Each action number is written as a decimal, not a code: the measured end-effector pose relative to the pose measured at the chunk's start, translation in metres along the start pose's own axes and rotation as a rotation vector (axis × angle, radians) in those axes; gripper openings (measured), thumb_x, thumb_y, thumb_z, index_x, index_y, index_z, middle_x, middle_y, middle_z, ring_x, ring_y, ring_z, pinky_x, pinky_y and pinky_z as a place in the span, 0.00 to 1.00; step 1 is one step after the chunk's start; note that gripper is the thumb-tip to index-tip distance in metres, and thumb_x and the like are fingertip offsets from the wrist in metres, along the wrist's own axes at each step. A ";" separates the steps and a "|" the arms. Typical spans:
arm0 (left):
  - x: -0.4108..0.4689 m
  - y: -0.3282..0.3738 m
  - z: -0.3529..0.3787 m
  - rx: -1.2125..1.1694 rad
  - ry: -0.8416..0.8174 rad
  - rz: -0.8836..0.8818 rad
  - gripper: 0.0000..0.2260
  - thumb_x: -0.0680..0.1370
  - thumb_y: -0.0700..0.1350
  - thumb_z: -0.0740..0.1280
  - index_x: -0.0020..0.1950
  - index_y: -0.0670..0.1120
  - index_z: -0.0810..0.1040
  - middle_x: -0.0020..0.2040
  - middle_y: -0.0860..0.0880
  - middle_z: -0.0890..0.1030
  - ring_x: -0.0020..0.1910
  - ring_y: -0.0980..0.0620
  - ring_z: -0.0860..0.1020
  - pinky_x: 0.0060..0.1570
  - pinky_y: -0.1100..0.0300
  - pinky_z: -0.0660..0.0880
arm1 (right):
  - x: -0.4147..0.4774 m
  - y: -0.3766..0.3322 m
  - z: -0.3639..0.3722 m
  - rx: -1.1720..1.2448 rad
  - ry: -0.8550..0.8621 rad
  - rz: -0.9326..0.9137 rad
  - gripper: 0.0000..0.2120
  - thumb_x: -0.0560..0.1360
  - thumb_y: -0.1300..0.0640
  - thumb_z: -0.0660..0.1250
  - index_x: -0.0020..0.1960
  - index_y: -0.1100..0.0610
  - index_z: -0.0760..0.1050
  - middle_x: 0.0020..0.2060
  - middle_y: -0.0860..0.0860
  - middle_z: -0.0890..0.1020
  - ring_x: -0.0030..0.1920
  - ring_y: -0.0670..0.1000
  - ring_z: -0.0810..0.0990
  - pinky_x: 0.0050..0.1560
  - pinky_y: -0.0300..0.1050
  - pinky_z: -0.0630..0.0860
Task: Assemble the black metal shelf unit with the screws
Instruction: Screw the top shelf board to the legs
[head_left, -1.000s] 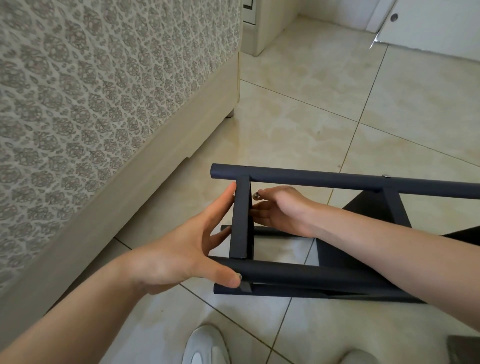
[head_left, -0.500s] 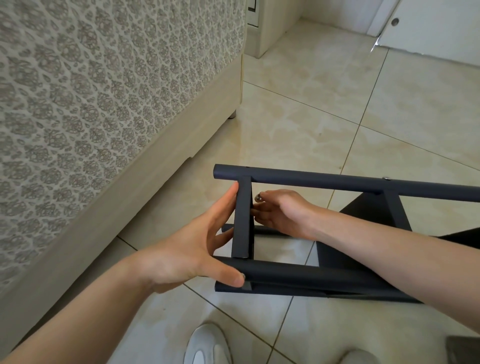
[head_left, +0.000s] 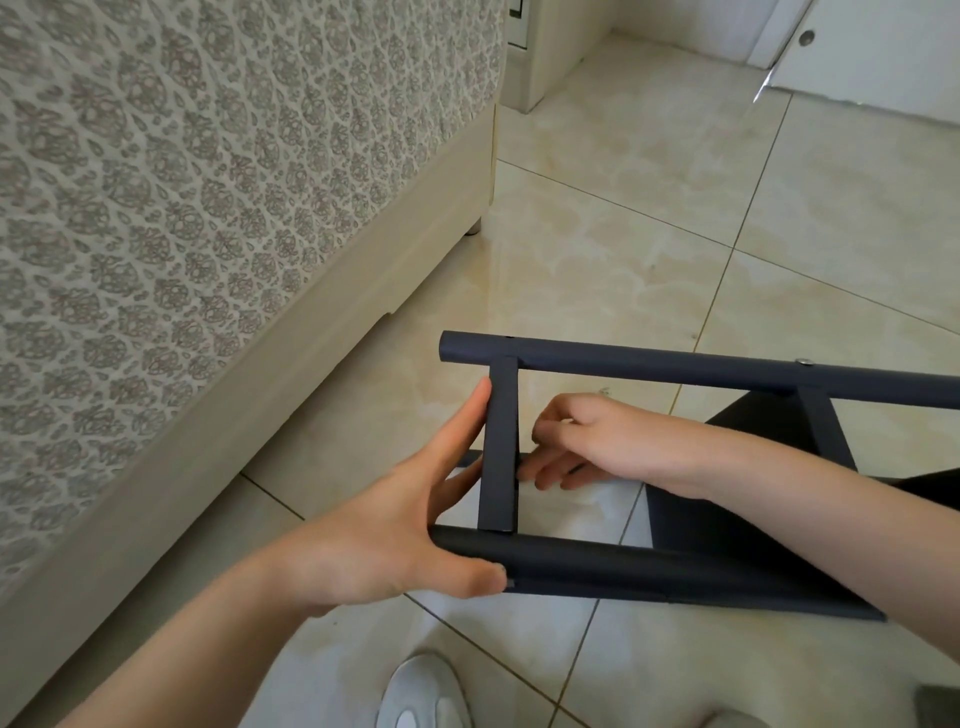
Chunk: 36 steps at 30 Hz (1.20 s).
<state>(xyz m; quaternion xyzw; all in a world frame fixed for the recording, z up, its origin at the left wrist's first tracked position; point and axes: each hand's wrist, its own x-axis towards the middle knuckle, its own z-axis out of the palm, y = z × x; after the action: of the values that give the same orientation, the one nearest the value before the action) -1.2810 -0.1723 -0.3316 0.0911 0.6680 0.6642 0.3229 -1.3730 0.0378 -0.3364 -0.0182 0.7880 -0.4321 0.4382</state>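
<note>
The black metal shelf unit lies on its side on the tile floor. Its upper tube (head_left: 675, 366) and lower tube (head_left: 597, 566) are joined by a short crossbar (head_left: 500, 447). A silver screw head (head_left: 804, 361) shows farther right on the upper tube. My left hand (head_left: 395, 525) has straight fingers against the crossbar's left side and its thumb on the lower tube's end. My right hand (head_left: 597, 441) reaches inside the frame, just right of the crossbar, thumb and index finger pinched together. What they pinch is hidden now.
A bed with a patterned cover (head_left: 208, 208) and a beige frame (head_left: 311, 364) runs along the left. My white shoe (head_left: 423, 693) is at the bottom edge. A black shelf panel (head_left: 727, 530) lies behind my right arm. A white door (head_left: 883, 52) stands at the far right.
My right hand has turned and dropped a little beside the crossbar; the small silver screw seen at its fingertips before is out of sight. My left hand stays put.
</note>
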 end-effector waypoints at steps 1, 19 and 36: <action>-0.001 0.000 0.001 -0.005 0.009 0.013 0.55 0.67 0.38 0.77 0.77 0.74 0.46 0.75 0.74 0.60 0.76 0.66 0.61 0.65 0.51 0.77 | -0.009 0.000 0.001 0.038 -0.033 -0.006 0.10 0.84 0.53 0.56 0.56 0.58 0.72 0.45 0.51 0.87 0.48 0.51 0.86 0.54 0.47 0.82; -0.014 -0.027 0.027 -0.118 0.393 0.101 0.31 0.67 0.40 0.80 0.68 0.55 0.78 0.60 0.50 0.85 0.65 0.56 0.79 0.55 0.67 0.77 | -0.071 -0.007 0.043 -0.397 0.394 -0.436 0.04 0.82 0.46 0.56 0.52 0.46 0.64 0.36 0.50 0.82 0.37 0.48 0.81 0.39 0.51 0.80; -0.018 -0.026 0.038 -0.096 0.560 0.124 0.26 0.66 0.42 0.78 0.63 0.50 0.80 0.54 0.54 0.86 0.55 0.58 0.83 0.51 0.70 0.77 | -0.070 -0.008 0.058 -0.568 0.471 -0.655 0.05 0.82 0.53 0.59 0.51 0.53 0.65 0.32 0.45 0.72 0.32 0.50 0.72 0.30 0.45 0.69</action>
<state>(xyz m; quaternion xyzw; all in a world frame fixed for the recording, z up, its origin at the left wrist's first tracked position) -1.2376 -0.1533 -0.3475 -0.0705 0.6921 0.7129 0.0886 -1.2919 0.0229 -0.2974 -0.2855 0.9052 -0.3077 0.0671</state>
